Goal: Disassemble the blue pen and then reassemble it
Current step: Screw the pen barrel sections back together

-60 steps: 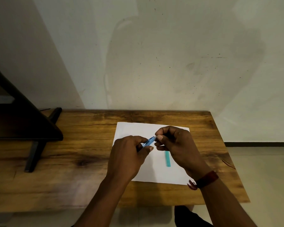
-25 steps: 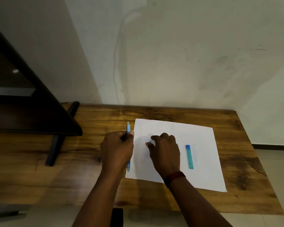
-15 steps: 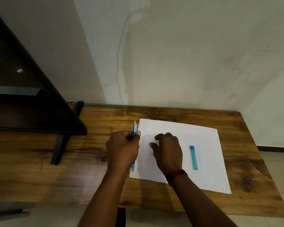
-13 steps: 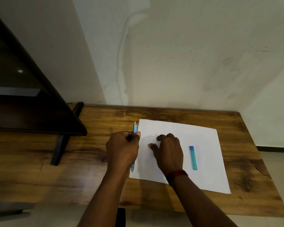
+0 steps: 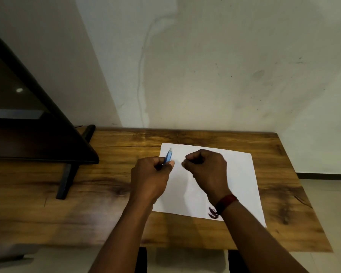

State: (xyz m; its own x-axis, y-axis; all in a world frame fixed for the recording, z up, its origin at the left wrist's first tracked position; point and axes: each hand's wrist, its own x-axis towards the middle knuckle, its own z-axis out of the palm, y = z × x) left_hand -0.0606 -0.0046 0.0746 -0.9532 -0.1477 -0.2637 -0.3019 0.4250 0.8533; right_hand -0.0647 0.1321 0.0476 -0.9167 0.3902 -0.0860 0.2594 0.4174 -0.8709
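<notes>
My left hand grips the blue pen barrel, whose pale tip pointing away from me sticks out above my thumb at the left edge of the white paper. My right hand hovers over the paper just right of the left hand, with the fingers curled into a fist. Whether anything small is pinched in it is hidden. The two hands are a short gap apart. The teal pen piece does not show anywhere on the paper; the right hand and wrist cover part of the sheet.
The paper lies on a wooden table set against a pale wall. A dark slanted stand with a black foot occupies the table's left side. The table's right edge drops to a tiled floor.
The right hand has lifted off the paper and curled into a fist. The left hand has tilted the pen barrel up and right. The teal piece seen to the right has dropped from view.
</notes>
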